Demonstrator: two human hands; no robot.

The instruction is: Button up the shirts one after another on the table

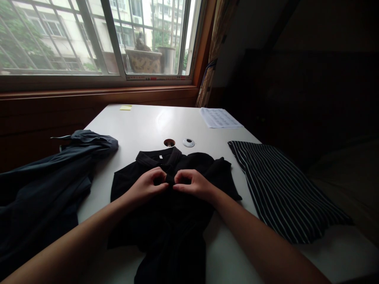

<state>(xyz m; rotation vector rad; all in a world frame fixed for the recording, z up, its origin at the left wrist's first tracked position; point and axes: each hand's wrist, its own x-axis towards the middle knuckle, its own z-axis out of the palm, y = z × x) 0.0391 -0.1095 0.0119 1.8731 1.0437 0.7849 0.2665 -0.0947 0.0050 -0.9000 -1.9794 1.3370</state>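
Observation:
A black collared shirt [166,221] lies flat on the white table [142,122], collar pointing away from me. My left hand [148,184] and my right hand [192,183] meet at the shirt's front placket just below the collar. Both hands have curled fingers that pinch the fabric there, thumbs and fingertips close together. My forearms reach in from the bottom edge over the lower part of the shirt.
A dark blue garment [47,185] is heaped on the table's left side. A black-and-white striped garment [284,193] lies folded at the right. A printed paper sheet [220,117], a yellow sticky note [126,107], a cable hole [169,142] and its cap [188,142] lie farther back.

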